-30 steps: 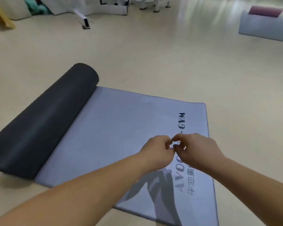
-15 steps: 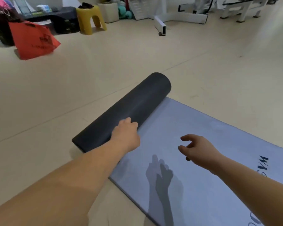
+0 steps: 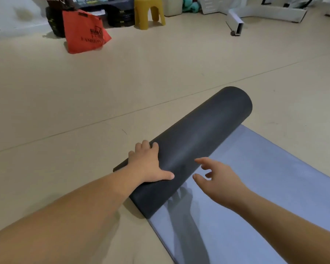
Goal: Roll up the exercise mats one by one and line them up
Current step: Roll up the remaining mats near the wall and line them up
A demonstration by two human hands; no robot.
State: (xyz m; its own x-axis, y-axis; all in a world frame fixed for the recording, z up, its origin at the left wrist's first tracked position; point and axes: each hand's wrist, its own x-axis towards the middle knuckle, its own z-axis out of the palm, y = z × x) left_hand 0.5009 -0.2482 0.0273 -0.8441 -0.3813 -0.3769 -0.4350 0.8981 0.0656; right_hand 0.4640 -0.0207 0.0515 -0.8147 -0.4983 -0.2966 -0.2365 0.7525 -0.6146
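A partly rolled exercise mat lies on the beige floor. Its rolled part is dark grey and runs from centre low to upper right. The flat, unrolled part is light blue-grey and stretches to the lower right. My left hand rests flat on the near end of the roll, fingers over its top and thumb spread along its side. My right hand hovers just above the flat part, beside the roll, fingers loosely spread and holding nothing.
An orange shopping bag stands at the back left, with a yellow stool and dark boxes behind it. The white metal base of a machine lies at the back right. Bare beige floor surrounds the mat.
The view has swung left along the mat. My hands parted from each other; the left one moved onto the roll's near end and flattened there, and the right one came up beside the roll.
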